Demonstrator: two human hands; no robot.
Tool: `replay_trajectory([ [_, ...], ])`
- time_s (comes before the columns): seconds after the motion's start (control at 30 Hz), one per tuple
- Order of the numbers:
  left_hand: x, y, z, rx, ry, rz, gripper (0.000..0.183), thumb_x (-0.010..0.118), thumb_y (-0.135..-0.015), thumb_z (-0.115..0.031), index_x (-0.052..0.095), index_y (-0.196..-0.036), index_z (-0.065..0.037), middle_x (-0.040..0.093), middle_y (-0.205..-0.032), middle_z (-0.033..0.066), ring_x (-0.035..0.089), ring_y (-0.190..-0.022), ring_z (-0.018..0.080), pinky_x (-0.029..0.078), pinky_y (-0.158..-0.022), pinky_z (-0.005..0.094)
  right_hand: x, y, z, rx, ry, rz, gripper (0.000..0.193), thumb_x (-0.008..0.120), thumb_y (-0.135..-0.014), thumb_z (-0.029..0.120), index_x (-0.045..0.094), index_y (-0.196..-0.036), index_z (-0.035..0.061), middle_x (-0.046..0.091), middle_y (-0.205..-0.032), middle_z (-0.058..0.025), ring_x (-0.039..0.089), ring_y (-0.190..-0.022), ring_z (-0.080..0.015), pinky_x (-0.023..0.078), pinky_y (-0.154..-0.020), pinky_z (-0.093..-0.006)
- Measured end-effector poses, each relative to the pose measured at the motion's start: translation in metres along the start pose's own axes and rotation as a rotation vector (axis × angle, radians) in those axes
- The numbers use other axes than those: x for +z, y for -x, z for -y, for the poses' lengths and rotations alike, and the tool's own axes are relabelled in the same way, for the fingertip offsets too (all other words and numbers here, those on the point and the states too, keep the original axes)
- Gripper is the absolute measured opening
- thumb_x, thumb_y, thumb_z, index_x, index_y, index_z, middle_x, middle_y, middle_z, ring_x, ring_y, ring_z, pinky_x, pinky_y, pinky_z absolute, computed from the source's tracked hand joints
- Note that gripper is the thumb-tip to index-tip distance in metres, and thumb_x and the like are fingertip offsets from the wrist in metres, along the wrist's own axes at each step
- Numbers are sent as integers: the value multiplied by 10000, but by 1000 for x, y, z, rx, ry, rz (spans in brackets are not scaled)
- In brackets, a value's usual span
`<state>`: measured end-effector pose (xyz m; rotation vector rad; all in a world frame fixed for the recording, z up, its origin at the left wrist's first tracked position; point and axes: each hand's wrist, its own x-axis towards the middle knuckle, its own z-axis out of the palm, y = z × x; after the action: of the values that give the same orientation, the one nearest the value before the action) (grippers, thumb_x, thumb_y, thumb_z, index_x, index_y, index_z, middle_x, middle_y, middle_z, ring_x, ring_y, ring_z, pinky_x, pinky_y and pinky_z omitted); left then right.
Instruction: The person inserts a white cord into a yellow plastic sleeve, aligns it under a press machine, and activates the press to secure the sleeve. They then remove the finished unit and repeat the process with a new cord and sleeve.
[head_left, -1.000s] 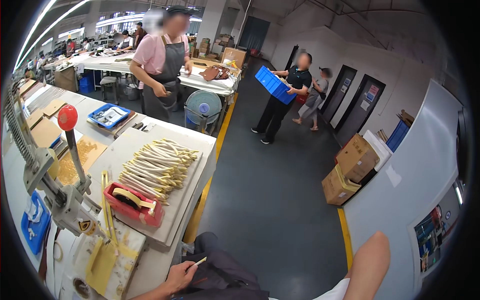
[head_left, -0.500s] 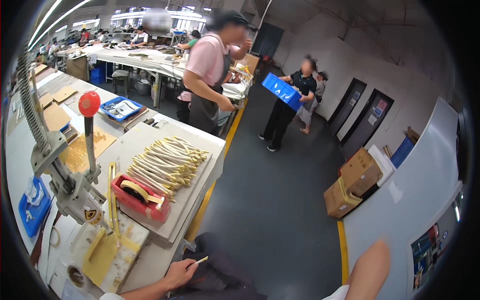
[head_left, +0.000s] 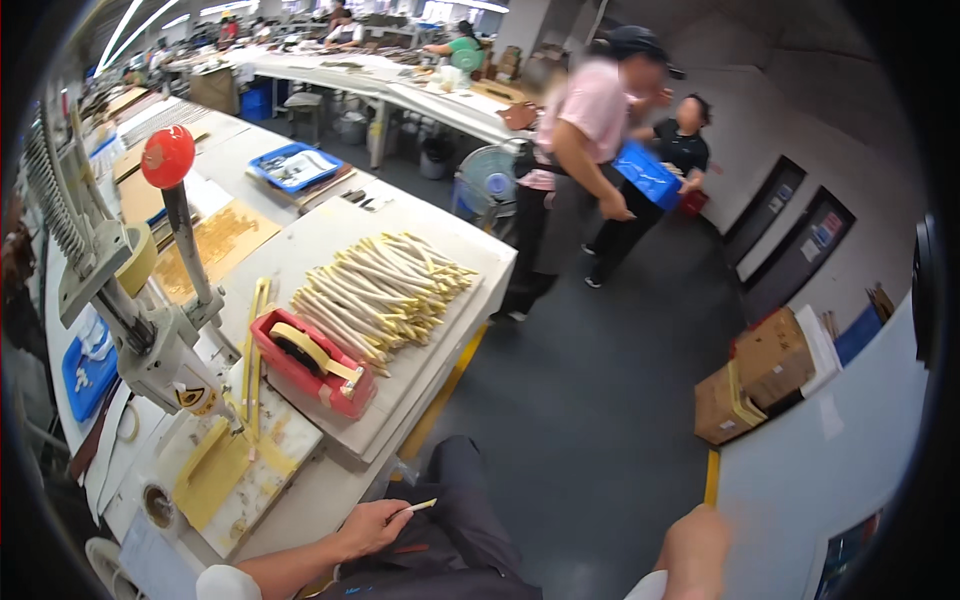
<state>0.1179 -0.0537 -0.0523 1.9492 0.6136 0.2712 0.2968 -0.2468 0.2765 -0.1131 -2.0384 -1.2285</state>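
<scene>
My left hand [head_left: 373, 527] is over my lap beside the table edge, its fingers closed on a thin white cord-like strip [head_left: 424, 504] with a pale yellow end. My right hand [head_left: 698, 540] is raised at the lower right; it is smeared by motion and its fingers cannot be made out. On the table, a pile of similar white strips [head_left: 375, 295] with yellow ends lies on a board. Before it stands a red tape dispenser [head_left: 315, 370] with a roll of yellowish tape. To the left, a hand press [head_left: 150, 340] with a red lever knob [head_left: 167, 156] stands over yellow-taped plates [head_left: 215, 480].
Two blue trays [head_left: 293, 166] [head_left: 90, 366] lie on the table. A person in a pink shirt [head_left: 590, 115] stands past its far corner, near a fan [head_left: 488, 176]. Another person carries a blue crate [head_left: 647, 174]. Cardboard boxes [head_left: 773, 355] stand at right by a pale panel.
The whole view has swung left, so the table sits further right in it. The person in pink now partly overlaps the crate carrier. My left hand still holds the strip; my right hand appears lower.
</scene>
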Motion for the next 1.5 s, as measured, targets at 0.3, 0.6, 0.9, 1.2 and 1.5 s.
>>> replay_trajectory([
  [0.3,30,-2,0,-206,-58,-154,217,715,-953,-260,774,-1090,-102,707,-809,102,699,-729,282,552,-657,355,60,284,-20,966,-469,75,92,716,-839,16,688,-926,13,658,-809,-69,601,-607,-132,478,-546,-269],
  [0.6,35,-24,-114,-774,45,-396,275,704,-961,-314,765,-1114,-94,752,-951,139,729,-872,309,572,-772,375,134,392,45,1981,-1228,642,191,696,-858,131,745,-1019,39,727,-768,-92,713,-697,-219,566,-665,-315],
  [0.9,33,-22,-231,-867,-279,-1034,278,538,-1008,-160,687,-1190,-11,694,-965,214,673,-873,410,533,-783,468,8,472,43,2214,-1089,1176,234,685,-872,225,786,-1033,90,775,-889,-122,757,-851,-252,581,-801,-380],
  [1.2,66,-28,-229,-1024,118,-968,441,689,-990,-397,670,-1307,-91,746,-1070,150,703,-949,281,549,-860,405,-49,583,38,2755,-465,1432,276,664,-832,285,791,-1004,110,779,-961,-130,744,-996,-282,568,-891,-412],
  [1.5,42,-71,-212,-849,-21,-566,422,672,-1003,-384,675,-1287,-71,741,-1029,144,696,-909,266,549,-834,387,-11,570,57,2809,-466,1231,272,633,-838,268,789,-1010,128,766,-964,-118,734,-928,-275,565,-869,-392],
])
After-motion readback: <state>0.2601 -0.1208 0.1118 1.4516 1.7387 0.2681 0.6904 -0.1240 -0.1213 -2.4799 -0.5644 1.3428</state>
